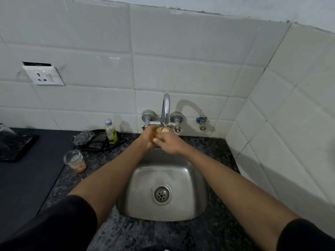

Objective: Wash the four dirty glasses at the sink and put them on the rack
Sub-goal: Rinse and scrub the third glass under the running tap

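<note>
Head view, read from left to right: a dark tray (16, 147) sits at the far left of the counter (213, 145), then a dirty glass (74, 160) with reddish residue at its bottom stands upright, well apart from the hands. Farther back lie a scrubber (83, 138) and a bottle of liquid soap (111, 131) on a dark dish (101, 142). At the middle, over the far edge of the sink (163, 185), both hands meet under the tap (165, 107), where a thin stream of water runs down.

The left hand (147, 136) has its fingers curled round the glass being washed (164, 130), which looks yellowish and lies just below the spout. The right hand (167, 144) presses against it from the near right side, its fingers wrapped over the glass or into it; which of the two cannot be told, since the hands hide most of it.

The step in hand seems to be rinsing or rubbing this glass. To do it well, the person should keep a firm hold with the left hand, turn the glass so water reaches the whole inside, and rub the rim and bottom until no film shows. Wet glass may slip, so holding it low over the sink is safer. No rack is in view.
</note>
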Available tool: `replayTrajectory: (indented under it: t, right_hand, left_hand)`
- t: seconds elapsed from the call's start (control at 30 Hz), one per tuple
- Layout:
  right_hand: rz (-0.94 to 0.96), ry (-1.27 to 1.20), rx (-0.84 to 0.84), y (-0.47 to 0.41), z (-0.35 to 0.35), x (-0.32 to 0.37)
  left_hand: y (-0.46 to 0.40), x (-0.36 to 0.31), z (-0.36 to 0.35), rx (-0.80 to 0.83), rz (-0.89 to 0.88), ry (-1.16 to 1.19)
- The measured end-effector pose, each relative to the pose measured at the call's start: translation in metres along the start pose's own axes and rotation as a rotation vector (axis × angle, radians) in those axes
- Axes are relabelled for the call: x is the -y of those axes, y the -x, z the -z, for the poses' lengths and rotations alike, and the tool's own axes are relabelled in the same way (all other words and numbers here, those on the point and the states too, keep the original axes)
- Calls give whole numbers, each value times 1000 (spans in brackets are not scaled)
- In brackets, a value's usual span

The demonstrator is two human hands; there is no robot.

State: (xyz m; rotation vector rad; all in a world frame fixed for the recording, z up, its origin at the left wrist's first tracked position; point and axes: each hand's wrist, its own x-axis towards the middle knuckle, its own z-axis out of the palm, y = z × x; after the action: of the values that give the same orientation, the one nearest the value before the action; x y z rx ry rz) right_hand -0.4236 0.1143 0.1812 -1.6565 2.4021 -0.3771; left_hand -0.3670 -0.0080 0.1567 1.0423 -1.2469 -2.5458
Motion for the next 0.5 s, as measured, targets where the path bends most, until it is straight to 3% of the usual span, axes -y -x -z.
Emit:
replayTrajectory:
  t: [0.1,0.23,0.37,0.5]
  right_hand:
    - [-50,-13,-60,-4,-2,3]
    - [45,84,1,6,4,-7]
    - [2,-108,-31,8,-7,-7]
    - [-133,-524,-229,13,-13,-6]
  left_hand:
    - [-1,4,-1,-4,-6,36]
    - [-2,-2,1,14,58,1]
    - [-5,3,1,17,24,22]
    - [-6,12,5,-58,4,58]
